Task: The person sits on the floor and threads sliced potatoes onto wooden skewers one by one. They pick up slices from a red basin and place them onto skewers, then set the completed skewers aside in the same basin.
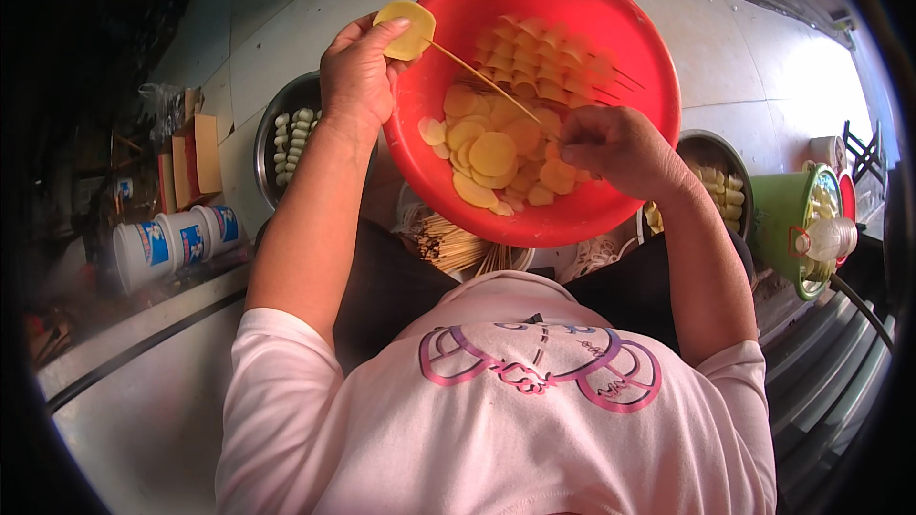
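My left hand [361, 71] pinches a round yellow slice [406, 28], probably potato, over the left rim of a red plastic basin [444, 186]. A thin wooden skewer [483, 77] runs from the slice's right edge down to my right hand [608, 146], whose fingers are closed around its lower end. Loose yellow slices [492, 154] lie heaped in the basin's near part. Beyond them rest several skewers threaded with wavy rows of slices [533, 61], their bare tips pointing right.
A bundle of wooden skewers [454, 243] stands below the basin. To the left are a metal bowl [263, 150] of skewered pale pieces and white tubs [172, 243]. At right stand another metal bowl [741, 157] with food and a green bucket [776, 222] with a plastic bottle [830, 238].
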A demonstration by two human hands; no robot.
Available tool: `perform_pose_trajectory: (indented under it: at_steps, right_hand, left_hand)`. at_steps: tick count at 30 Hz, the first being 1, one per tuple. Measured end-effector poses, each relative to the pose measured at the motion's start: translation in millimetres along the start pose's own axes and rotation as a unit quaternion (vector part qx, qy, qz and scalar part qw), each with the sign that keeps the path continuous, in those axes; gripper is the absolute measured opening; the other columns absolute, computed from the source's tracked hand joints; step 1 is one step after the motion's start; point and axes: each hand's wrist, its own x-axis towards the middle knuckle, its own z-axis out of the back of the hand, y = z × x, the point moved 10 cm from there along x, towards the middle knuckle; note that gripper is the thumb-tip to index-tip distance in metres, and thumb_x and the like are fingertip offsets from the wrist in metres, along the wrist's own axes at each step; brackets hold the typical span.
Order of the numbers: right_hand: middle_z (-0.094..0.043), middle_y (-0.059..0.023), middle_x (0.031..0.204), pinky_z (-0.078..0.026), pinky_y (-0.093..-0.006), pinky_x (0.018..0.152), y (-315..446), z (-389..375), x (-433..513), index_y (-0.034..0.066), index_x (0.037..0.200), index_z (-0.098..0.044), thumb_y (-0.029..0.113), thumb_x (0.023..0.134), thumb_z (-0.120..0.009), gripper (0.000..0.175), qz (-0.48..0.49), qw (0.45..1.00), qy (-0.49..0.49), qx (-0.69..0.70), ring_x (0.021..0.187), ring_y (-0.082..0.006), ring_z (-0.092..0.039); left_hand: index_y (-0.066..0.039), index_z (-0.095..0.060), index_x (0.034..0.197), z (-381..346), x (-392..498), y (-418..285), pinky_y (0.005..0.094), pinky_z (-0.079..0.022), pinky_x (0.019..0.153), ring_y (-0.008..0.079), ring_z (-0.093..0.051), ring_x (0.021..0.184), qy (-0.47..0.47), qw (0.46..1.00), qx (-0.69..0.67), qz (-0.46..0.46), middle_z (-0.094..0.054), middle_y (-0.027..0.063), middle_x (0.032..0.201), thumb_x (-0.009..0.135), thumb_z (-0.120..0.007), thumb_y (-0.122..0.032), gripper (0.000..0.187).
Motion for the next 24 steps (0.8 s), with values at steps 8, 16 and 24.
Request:
perform_pose_trajectory:
  at_steps: [8, 16, 24]
  right_hand:
    - [-0.067, -0.0049, 0.083, -0.051, -0.0282, 0.073, -4, 2, 0, 0.0011, 0.095, -0.065, 0.013, 0.083, -0.066, 0.017, -0.025, 1.000, -0.014, 0.008, 0.076, -0.0129, -0.061]
    - [-0.058, 0.0028, 0.076, -0.046, -0.0247, 0.064, 0, -1, 2, 0.0029, 0.091, -0.063, 0.010, 0.084, -0.065, 0.010, 0.024, 0.999, -0.019, -0.010, 0.070, -0.0062, -0.052]
    - [-0.058, 0.0022, 0.075, -0.045, -0.0248, 0.063, -2, -3, 4, 0.0027, 0.089, -0.063, 0.009, 0.084, -0.065, 0.008, 0.033, 0.999, -0.021, 0.003, 0.069, -0.0064, -0.052]
  left_hand:
    - [0.004, -0.057, 0.114, -13, -10, 16, 0.0409, -0.061, 0.076, 0.0297, -0.067, 0.095, 0.046, 0.996, 0.014, 0.078, -0.066, 0.0162, 0.107, 0.093, -0.063, -0.014, 0.028]
    - [0.000, -0.059, 0.111, -9, -11, 13, 0.0402, -0.061, 0.075, 0.0250, -0.066, 0.096, 0.013, 0.999, 0.025, 0.039, -0.065, 0.0124, 0.108, 0.092, -0.065, -0.014, 0.024]
    - [-0.003, -0.060, 0.107, -14, -15, 16, 0.0364, -0.061, 0.072, 0.0217, -0.067, 0.088, 0.030, 0.996, 0.058, 0.057, -0.067, 0.0094, 0.101, 0.088, -0.073, -0.020, 0.028]
